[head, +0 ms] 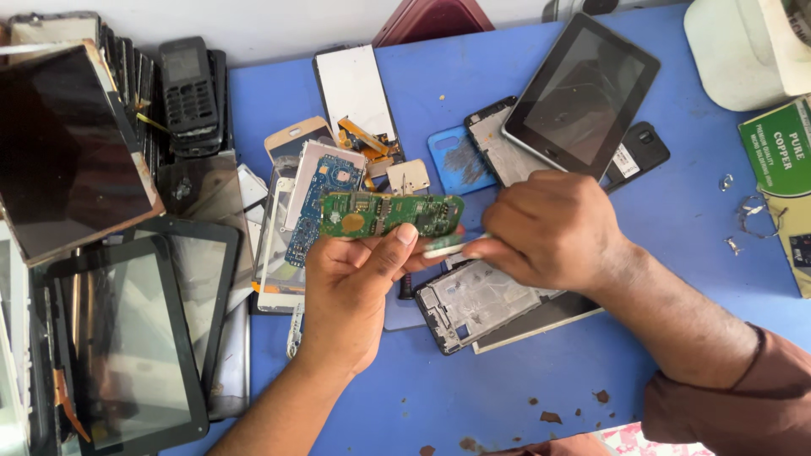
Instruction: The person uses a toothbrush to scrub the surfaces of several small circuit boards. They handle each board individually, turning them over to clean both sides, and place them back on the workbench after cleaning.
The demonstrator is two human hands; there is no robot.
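The blue tabletop [676, 219] is crowded, and that is the first hazard: everything around the green circuit board [391, 214] is loose and easy to knock. Left of the board leans a stack of dark tablet screens [127, 338], and a dropped elbow there could slide them off the edge. Up and right of the board lies a black tablet [583, 93], overlapping a bare phone frame [498, 148].

Below the board sits an opened phone chassis [469, 300], just under the right hand [553, 228]; a slip would land right on it. The left hand [351, 283] pinches the board along its lower edge, thumb on top (a light grip, only fingertips), held above the tabletop, so a sideways push could twist it free.

The right hand is closed around a slim pale tool [448, 247], tip at the board's right end. Too much pressure there, I judge, could scratch traces or flick a component among the small metal bits [752, 211] far right of the board.
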